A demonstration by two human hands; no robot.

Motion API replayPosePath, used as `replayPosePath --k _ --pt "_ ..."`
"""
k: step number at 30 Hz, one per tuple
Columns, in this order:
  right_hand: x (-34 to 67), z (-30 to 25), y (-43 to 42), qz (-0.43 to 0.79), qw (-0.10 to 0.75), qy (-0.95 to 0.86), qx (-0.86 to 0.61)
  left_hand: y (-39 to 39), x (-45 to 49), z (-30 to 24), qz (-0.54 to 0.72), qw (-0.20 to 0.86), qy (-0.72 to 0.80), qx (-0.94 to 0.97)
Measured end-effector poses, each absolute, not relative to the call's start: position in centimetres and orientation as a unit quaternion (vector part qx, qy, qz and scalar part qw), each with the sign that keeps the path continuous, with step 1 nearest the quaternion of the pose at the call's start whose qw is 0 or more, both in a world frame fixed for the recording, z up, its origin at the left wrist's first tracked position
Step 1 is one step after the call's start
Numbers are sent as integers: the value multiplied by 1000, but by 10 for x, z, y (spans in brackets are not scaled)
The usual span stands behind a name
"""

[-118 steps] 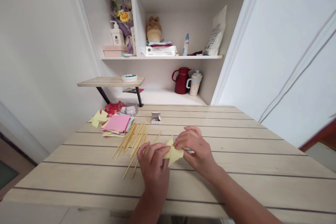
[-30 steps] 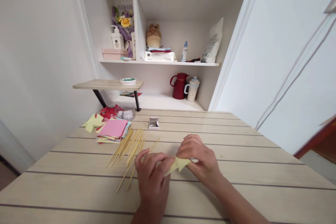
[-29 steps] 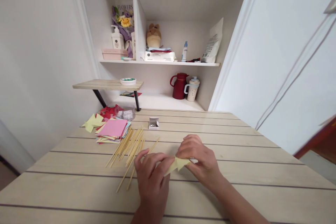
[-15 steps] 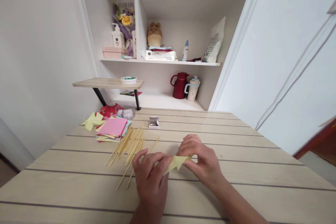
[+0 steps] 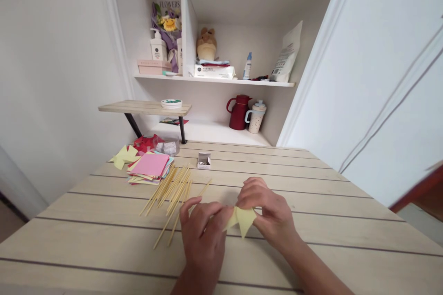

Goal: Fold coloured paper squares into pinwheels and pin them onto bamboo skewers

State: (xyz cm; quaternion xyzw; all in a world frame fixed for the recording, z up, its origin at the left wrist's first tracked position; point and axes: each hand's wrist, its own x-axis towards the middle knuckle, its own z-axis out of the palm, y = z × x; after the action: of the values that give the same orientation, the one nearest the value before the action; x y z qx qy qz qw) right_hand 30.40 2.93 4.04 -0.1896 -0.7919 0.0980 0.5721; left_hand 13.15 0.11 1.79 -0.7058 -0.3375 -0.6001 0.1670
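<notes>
A folded piece of pale yellow paper (image 5: 242, 220) is held between both hands just above the wooden table (image 5: 311, 230). My left hand (image 5: 204, 235) pinches its left side with thumb and fingers. The right edge of the paper is gripped by my right hand (image 5: 268, 209), fingers curled over the top. Pointed flaps of the paper hang down between the hands. Several thin wooden sticks (image 5: 173, 193) lie on the table just left of my left hand.
A stack of coloured paper squares (image 5: 150, 167) with a pink sheet on top, yellow folded pieces (image 5: 121, 156) and red paper scraps (image 5: 145, 143) lie at the far left. A small open box (image 5: 204, 160) sits mid-table. Shelves behind hold a red jug (image 5: 238, 111) and a mug (image 5: 256, 116).
The yellow paper has been turned and folded between the hands; its pointed flaps now hang lower and face me more. The camera shifted slightly.
</notes>
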Motion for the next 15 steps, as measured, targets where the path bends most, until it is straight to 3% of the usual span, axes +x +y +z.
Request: replayPosePath --k 15 --pt "307 39 30 115 543 -803 -218 3 131 16 -598 122 -333 -719"
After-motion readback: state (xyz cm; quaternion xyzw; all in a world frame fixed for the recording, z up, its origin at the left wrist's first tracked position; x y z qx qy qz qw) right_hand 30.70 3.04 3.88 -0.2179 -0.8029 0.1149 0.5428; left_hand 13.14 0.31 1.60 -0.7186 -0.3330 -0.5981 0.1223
